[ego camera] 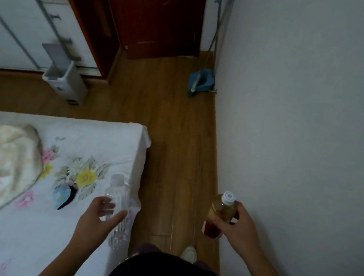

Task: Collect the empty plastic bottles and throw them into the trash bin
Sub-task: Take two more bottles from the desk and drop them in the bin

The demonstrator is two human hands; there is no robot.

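Two bottles in hand here! The left hand (103,213) sits low and centre of the frame, its grip half curled: thumb on one side, fingers wrapped round the middle of the clear bottle (118,191). That bottle hangs over the corner of the bed (95,139), with its cap towards the top of the frame and its base towards the bottom. The long axis runs almost straight up the picture.

Over at lower right, the right hand (238,226) has a tighter grip, fingers and thumb closed round the amber bottle (222,209) just above its red label. Its white cap points up-frame too, long axis leaning slightly right, held over the wooden floor (178,125) near the wall.

The trash bin (66,82) stands at upper left with its lid raised, well apart from both bottles. A blue dustpan (200,81) leans against the wall at upper centre.
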